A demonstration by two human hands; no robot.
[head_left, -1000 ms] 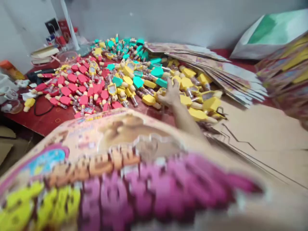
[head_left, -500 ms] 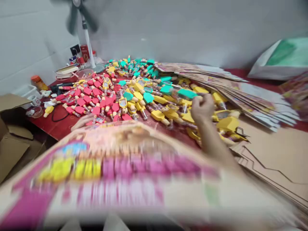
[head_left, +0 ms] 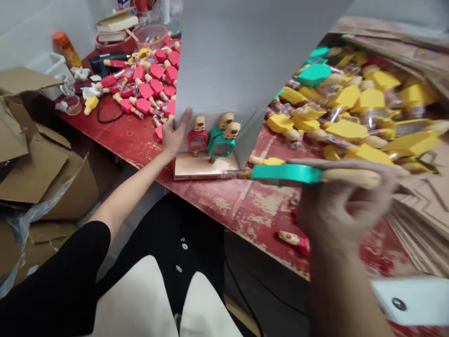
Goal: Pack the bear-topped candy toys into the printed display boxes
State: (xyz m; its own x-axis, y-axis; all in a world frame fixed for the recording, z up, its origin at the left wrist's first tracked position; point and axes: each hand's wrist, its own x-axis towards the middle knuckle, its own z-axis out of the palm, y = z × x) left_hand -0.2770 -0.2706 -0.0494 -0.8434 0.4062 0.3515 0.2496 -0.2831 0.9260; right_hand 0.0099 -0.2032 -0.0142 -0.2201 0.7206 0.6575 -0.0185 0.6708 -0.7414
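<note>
My left hand grips the left side of a cardboard display box whose tall grey back panel stands up. Inside the box are a red bear-headed toy and green bear-headed toys, upright and close together. Blurred by motion, my right hand is closed around the pale head end of another green bear-headed toy. That toy lies level, its clear tip pointing left at the box's front right corner; contact with the box I cannot tell.
Red toys are heaped to the left, yellow toys to the right. Flat cardboard sheets and a white phone lie at the right. Open cartons stand on the left. One red toy is near the table edge.
My right hand has come from the heap toward the box with a green toy. The box has turned, showing its inside instead of its printed face. The view has tilted downward.
</note>
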